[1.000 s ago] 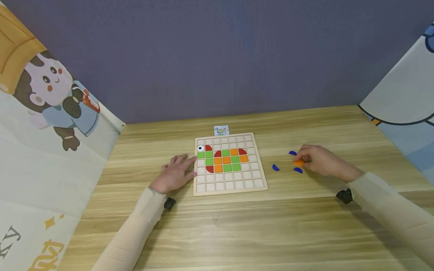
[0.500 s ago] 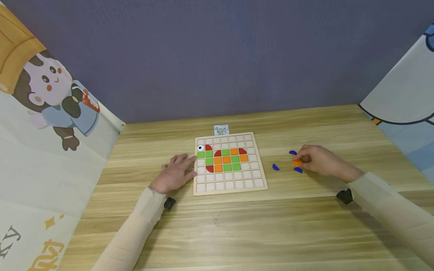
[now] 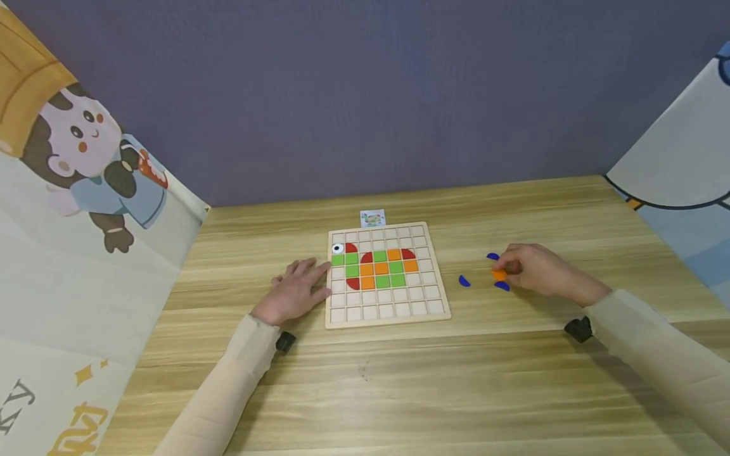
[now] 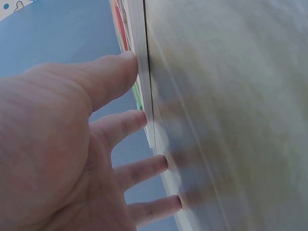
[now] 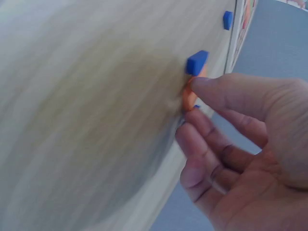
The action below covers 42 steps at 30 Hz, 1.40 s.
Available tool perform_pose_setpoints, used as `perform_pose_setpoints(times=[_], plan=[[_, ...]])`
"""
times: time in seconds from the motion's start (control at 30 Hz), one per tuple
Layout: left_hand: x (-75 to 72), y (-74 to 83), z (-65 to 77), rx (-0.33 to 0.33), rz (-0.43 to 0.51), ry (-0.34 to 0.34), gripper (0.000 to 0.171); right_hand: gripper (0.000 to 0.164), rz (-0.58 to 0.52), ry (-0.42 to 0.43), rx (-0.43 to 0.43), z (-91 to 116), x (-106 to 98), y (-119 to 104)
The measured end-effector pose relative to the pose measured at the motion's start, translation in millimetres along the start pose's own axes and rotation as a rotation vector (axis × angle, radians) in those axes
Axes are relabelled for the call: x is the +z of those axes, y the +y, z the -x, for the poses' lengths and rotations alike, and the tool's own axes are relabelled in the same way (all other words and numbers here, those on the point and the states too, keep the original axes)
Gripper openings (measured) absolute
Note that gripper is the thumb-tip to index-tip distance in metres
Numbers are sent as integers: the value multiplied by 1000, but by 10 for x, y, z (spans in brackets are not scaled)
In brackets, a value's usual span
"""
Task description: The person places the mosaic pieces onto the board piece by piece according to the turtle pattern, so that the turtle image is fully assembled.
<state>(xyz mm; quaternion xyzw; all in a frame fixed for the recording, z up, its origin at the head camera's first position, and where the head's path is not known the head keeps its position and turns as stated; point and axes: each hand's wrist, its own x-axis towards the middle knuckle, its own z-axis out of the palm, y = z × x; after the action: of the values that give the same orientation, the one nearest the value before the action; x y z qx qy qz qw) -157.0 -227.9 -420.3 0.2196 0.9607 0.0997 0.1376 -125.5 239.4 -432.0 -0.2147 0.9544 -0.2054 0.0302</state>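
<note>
My right hand (image 3: 530, 269) pinches an orange rounded tile (image 3: 499, 275) between thumb and index finger, low over the table to the right of the board. In the right wrist view, this tile (image 5: 188, 97) is partly covered by the thumb. Around it lie blue half-round tiles: one behind (image 3: 492, 256), another in front (image 3: 502, 286), and a third nearer the board (image 3: 464, 280). My left hand (image 3: 293, 294) lies spread at the left edge of a wooden grid board (image 3: 419, 309), thumb and index fingertip against that edge. Red, green and orange tiles fill part of the grid, with a white eye tile (image 3: 338, 248) at upper left.
A small picture card (image 3: 372, 218) lies just behind the board. The wood-patterned table (image 3: 399, 392) ends at a dark blue panel (image 3: 399, 95) at the back. Printed cartoon panels stand on both sides.
The orange tile has turned in my right fingers and now shows more of its rounded face. That hand has barely shifted; my left hand stays at the board's edge.
</note>
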Motion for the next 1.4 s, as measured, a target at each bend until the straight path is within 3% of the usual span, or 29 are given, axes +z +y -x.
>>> perform_pose_setpoints(times=[0.1, 0.23, 0.43, 0.57, 1.2, 1.4], plan=[[-6, -4, 3, 3, 1, 1, 62, 23, -1, 18, -6, -60, 4, -113], [-21, -10, 5, 4, -5, 7, 62, 25, -32, 41, -65, -252, 88, -421], [-15, -17, -2, -2, 8, -7, 63, 26, -97, -82, -172, -611, 285, -960], [-3, -7, -9, 4, 12, 0, 63, 25, -87, -118, -216, -780, 380, -1153], [-25, -6, -12, 7, -3, 8, 63, 29, -115, -105, -172, -967, 482, -1274], [-17, -9, -5, -5, 13, 5, 63, 18, -124, -64, -195, -986, 503, -1288]])
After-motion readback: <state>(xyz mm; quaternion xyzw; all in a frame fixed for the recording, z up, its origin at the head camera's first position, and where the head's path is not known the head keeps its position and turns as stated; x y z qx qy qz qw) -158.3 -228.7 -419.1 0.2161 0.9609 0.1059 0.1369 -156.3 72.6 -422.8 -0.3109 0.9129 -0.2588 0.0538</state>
